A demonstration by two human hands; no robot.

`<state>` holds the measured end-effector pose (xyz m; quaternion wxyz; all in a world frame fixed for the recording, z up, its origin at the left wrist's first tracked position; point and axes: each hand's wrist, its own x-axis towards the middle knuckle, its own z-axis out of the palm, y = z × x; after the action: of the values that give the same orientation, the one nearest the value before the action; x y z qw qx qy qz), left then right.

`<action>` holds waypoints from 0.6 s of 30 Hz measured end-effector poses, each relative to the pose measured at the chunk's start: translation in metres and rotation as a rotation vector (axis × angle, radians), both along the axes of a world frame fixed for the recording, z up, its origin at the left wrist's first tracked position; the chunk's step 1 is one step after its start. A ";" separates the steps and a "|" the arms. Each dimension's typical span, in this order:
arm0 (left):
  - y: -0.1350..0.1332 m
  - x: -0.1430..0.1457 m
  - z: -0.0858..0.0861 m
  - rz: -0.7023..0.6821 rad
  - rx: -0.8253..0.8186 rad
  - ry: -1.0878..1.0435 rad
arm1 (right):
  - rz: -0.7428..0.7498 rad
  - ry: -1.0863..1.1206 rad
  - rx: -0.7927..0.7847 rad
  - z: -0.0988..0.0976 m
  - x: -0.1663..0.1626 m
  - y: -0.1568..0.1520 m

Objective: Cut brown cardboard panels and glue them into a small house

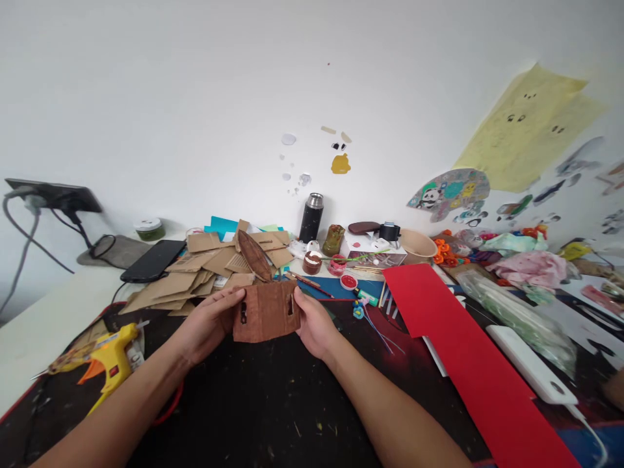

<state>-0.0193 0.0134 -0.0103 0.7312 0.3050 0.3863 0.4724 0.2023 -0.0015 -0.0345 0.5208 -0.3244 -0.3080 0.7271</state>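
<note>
I hold a small brown cardboard model house (266,312) above the dark mat, its wall with small window slits facing me. My left hand (210,322) grips its left side, thumb on the front. My right hand (314,323) clasps its right side, fingers wrapped behind. A brown leaf-shaped cardboard piece (254,255) sticks up from the top of the model.
A pile of cardboard scraps (195,273) lies behind the model. A yellow glue gun (110,364) rests at the left, a black phone (153,260) beyond it. A red paper sheet (463,351) and a white power bank (529,364) lie at the right. A black flask (311,218), paint pots and clutter line the wall.
</note>
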 end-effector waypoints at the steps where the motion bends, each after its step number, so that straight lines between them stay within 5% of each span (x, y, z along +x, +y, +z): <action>1: 0.000 0.001 -0.001 0.003 -0.003 0.005 | -0.010 0.006 -0.005 -0.002 0.001 0.001; 18: -0.004 0.007 -0.005 -0.016 -0.050 0.031 | -0.005 0.047 -0.062 -0.004 0.004 0.003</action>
<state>-0.0123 0.0096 -0.0155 0.7362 0.2970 0.4070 0.4518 0.2064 0.0015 -0.0385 0.5195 -0.3238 -0.2722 0.7424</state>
